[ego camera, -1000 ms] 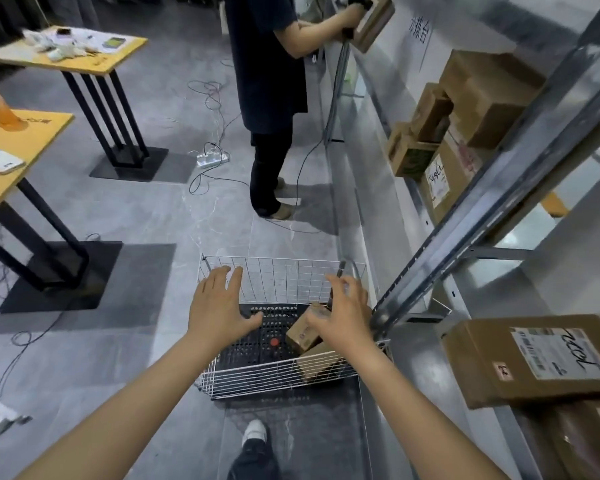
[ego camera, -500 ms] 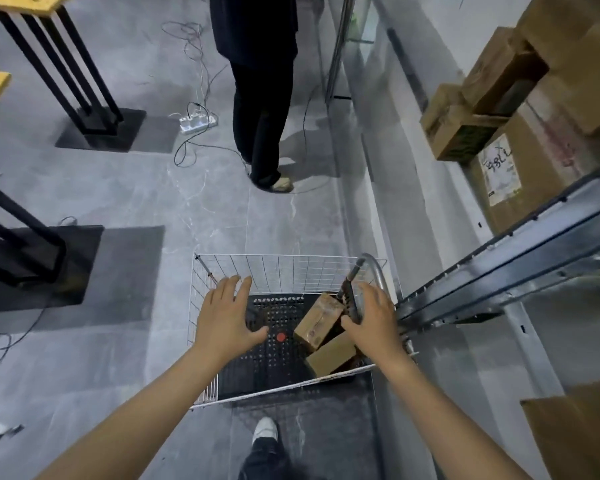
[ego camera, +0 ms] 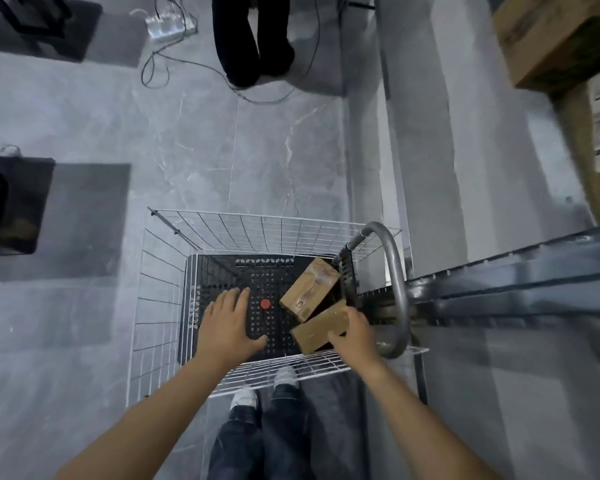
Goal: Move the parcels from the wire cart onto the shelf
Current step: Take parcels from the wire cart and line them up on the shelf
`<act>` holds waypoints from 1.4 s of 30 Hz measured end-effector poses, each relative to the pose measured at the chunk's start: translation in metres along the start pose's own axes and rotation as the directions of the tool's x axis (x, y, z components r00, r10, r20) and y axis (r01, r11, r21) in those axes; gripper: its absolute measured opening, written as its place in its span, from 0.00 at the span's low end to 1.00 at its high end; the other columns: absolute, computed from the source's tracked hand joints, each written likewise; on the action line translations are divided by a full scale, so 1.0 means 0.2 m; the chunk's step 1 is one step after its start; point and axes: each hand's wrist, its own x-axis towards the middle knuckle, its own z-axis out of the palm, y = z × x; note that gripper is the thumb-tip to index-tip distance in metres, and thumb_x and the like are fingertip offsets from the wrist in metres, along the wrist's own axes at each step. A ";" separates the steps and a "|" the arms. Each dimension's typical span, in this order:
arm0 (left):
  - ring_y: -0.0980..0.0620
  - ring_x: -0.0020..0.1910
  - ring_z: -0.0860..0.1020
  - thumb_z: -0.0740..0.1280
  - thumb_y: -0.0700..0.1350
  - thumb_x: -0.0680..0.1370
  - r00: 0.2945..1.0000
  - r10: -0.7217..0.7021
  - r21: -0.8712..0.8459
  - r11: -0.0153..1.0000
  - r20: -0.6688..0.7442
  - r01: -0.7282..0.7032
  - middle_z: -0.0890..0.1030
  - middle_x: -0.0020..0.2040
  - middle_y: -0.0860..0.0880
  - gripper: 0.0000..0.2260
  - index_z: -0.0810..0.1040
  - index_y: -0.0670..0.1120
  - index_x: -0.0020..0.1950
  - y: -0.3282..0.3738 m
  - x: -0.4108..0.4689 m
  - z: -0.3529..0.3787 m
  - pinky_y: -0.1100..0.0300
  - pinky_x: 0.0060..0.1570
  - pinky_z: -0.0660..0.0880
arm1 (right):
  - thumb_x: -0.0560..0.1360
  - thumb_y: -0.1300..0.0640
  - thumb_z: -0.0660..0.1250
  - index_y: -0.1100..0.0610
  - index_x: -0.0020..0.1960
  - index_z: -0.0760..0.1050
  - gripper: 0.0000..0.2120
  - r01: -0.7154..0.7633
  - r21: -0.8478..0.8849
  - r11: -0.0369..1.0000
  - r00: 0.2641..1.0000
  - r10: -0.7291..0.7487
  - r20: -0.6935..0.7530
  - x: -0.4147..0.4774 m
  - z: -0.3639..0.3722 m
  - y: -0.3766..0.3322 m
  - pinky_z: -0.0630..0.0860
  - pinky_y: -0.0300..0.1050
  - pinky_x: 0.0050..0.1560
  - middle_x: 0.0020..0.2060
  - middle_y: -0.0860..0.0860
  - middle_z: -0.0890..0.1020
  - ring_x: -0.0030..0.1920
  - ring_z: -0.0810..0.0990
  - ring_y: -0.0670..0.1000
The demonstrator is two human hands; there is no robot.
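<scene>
A white wire cart (ego camera: 160, 271) with a black perforated floor stands below me. Two brown cardboard parcels lie at its right side: a far parcel (ego camera: 309, 289) and a near parcel (ego camera: 317, 329). My right hand (ego camera: 352, 336) is down in the cart, fingers curled over the near parcel's right end. With fingers spread, my left hand (ego camera: 227, 325) hovers over the cart floor, left of the parcels, holding nothing. The grey metal shelf (ego camera: 499, 282) runs along the right.
Cardboard boxes (ego camera: 555, 39) sit on the shelf at upper right. The cart's grey handle (ego camera: 397, 289) curves beside the shelf frame. Another person's legs (ego camera: 250, 36) stand ahead, with cables and a power strip (ego camera: 168, 24) on the floor. Black table bases (ego camera: 11, 206) lie to the left.
My view has tipped down over the cart. Both hands have gone lower into it; the right hand moved from the far corner onto the near parcel.
</scene>
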 end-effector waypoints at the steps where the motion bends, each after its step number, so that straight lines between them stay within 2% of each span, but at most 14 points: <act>1: 0.46 0.74 0.58 0.67 0.64 0.69 1.000 0.002 -0.011 1.000 0.011 -0.002 0.60 0.74 0.47 0.43 0.54 0.47 0.77 0.02 0.05 0.04 0.49 0.73 0.57 | 0.74 0.62 0.68 0.61 0.69 0.66 0.25 -0.008 0.013 1.000 1.000 0.008 0.017 0.06 0.03 0.02 0.69 0.43 0.62 0.65 0.56 0.70 0.64 0.72 0.55; 6: 0.48 0.74 0.58 0.66 0.62 0.71 0.995 -0.007 -0.025 1.000 0.103 0.010 0.59 0.75 0.48 0.42 0.52 0.47 0.77 0.09 0.32 0.30 0.52 0.73 0.56 | 0.73 0.63 0.69 0.62 0.65 0.70 0.21 -0.092 0.062 0.994 0.993 0.087 0.082 0.40 0.19 0.16 0.72 0.45 0.60 0.60 0.57 0.77 0.61 0.75 0.56; 11: 0.47 0.72 0.61 0.68 0.59 0.72 0.976 -0.065 -0.121 0.988 0.210 0.092 0.61 0.74 0.47 0.39 0.54 0.46 0.76 0.08 0.55 0.60 0.53 0.70 0.63 | 0.75 0.58 0.67 0.62 0.64 0.70 0.19 -0.169 0.066 0.983 0.981 0.161 0.104 0.76 0.33 0.28 0.67 0.38 0.45 0.59 0.57 0.77 0.58 0.76 0.56; 15: 0.45 0.71 0.63 0.70 0.56 0.72 0.938 -0.149 -0.230 0.946 0.314 0.228 0.60 0.74 0.45 0.41 0.52 0.44 0.77 0.03 0.69 0.83 0.51 0.68 0.65 | 0.77 0.56 0.65 0.62 0.68 0.68 0.22 -0.280 0.101 0.955 0.958 0.271 0.094 1.02 0.45 0.41 0.67 0.40 0.49 0.64 0.57 0.75 0.63 0.74 0.57; 19: 0.45 0.71 0.63 0.70 0.54 0.73 0.914 -0.156 -0.222 0.942 0.374 0.251 0.58 0.74 0.45 0.41 0.51 0.44 0.77 0.01 0.82 1.01 0.50 0.67 0.66 | 0.77 0.54 0.63 0.64 0.66 0.69 0.21 -0.382 0.089 0.920 0.919 0.369 0.138 1.22 0.58 0.52 0.67 0.42 0.46 0.57 0.57 0.77 0.56 0.75 0.58; 22: 0.44 0.72 0.62 0.71 0.52 0.73 0.907 -0.159 -0.250 0.930 0.390 0.270 0.57 0.75 0.44 0.41 0.50 0.43 0.77 0.02 0.92 1.13 0.51 0.69 0.65 | 0.78 0.62 0.61 0.64 0.66 0.65 0.17 -0.382 0.093 0.919 0.916 0.364 0.168 1.33 0.66 0.57 0.69 0.45 0.48 0.59 0.58 0.75 0.60 0.75 0.59; 26: 0.45 0.70 0.65 0.73 0.46 0.71 0.896 -0.156 -0.324 0.895 0.416 0.307 0.63 0.72 0.43 0.38 0.55 0.42 0.74 0.05 1.02 1.25 0.55 0.65 0.66 | 0.75 0.66 0.63 0.62 0.54 0.68 0.09 -0.367 0.079 0.927 0.921 0.350 0.169 1.47 0.74 0.64 0.70 0.45 0.46 0.51 0.58 0.76 0.59 0.75 0.60; 29: 0.45 0.67 0.68 0.73 0.43 0.69 0.892 -0.178 -0.378 0.858 0.416 0.347 0.67 0.69 0.44 0.36 0.59 0.42 0.72 0.06 1.10 1.31 0.57 0.63 0.67 | 0.74 0.65 0.65 0.64 0.57 0.73 0.12 -0.333 0.048 0.942 0.925 0.316 0.212 1.53 0.78 0.68 0.74 0.46 0.51 0.56 0.59 0.79 0.58 0.77 0.60; 31: 0.45 0.67 0.68 0.73 0.46 0.68 0.891 -0.204 -0.429 0.818 0.405 0.382 0.68 0.69 0.43 0.36 0.60 0.40 0.72 0.05 1.14 1.36 0.55 0.64 0.67 | 0.74 0.65 0.66 0.63 0.59 0.73 0.14 -0.319 0.032 0.947 0.925 0.304 0.227 1.56 0.81 0.71 0.75 0.46 0.54 0.56 0.59 0.79 0.58 0.77 0.60; 33: 0.44 0.68 0.68 0.72 0.47 0.70 0.883 -0.238 -0.472 0.773 0.403 0.424 0.67 0.70 0.42 0.37 0.59 0.39 0.73 0.04 1.18 1.40 0.54 0.66 0.68 | 0.73 0.64 0.67 0.61 0.61 0.70 0.18 -0.350 0.062 0.935 0.912 0.325 0.249 1.60 0.84 0.73 0.76 0.51 0.58 0.57 0.59 0.78 0.58 0.76 0.60; 36: 0.47 0.67 0.68 0.70 0.42 0.74 0.863 -0.228 -0.520 0.719 0.451 0.462 0.67 0.70 0.44 0.35 0.55 0.40 0.75 0.04 1.20 1.46 0.60 0.63 0.67 | 0.73 0.65 0.67 0.62 0.63 0.70 0.19 -0.395 0.149 0.907 0.896 0.343 0.283 1.62 0.86 0.72 0.75 0.47 0.53 0.56 0.57 0.78 0.58 0.76 0.58; 39: 0.53 0.57 0.70 0.67 0.37 0.75 0.862 -0.189 -0.590 0.659 0.470 0.466 0.71 0.57 0.50 0.25 0.63 0.42 0.71 0.05 1.21 1.47 0.65 0.52 0.66 | 0.73 0.63 0.68 0.61 0.62 0.70 0.18 -0.423 0.239 0.874 0.892 0.354 0.282 1.61 0.85 0.69 0.72 0.43 0.51 0.55 0.54 0.78 0.59 0.76 0.56; 41: 0.52 0.58 0.71 0.65 0.39 0.75 0.882 -0.207 -0.608 0.656 0.424 0.447 0.71 0.56 0.52 0.19 0.67 0.46 0.64 0.05 1.19 1.44 0.61 0.55 0.68 | 0.72 0.57 0.71 0.61 0.63 0.69 0.22 -0.423 0.361 0.831 0.901 0.343 0.266 1.58 0.83 0.64 0.74 0.44 0.52 0.55 0.53 0.78 0.59 0.76 0.55; 42: 0.49 0.61 0.72 0.64 0.42 0.75 0.901 -0.199 -0.612 0.676 0.385 0.411 0.72 0.59 0.50 0.20 0.68 0.44 0.66 0.05 1.17 1.43 0.59 0.58 0.69 | 0.72 0.52 0.72 0.60 0.63 0.69 0.25 -0.425 0.423 0.800 0.904 0.347 0.250 1.56 0.82 0.62 0.75 0.48 0.55 0.57 0.53 0.78 0.59 0.76 0.56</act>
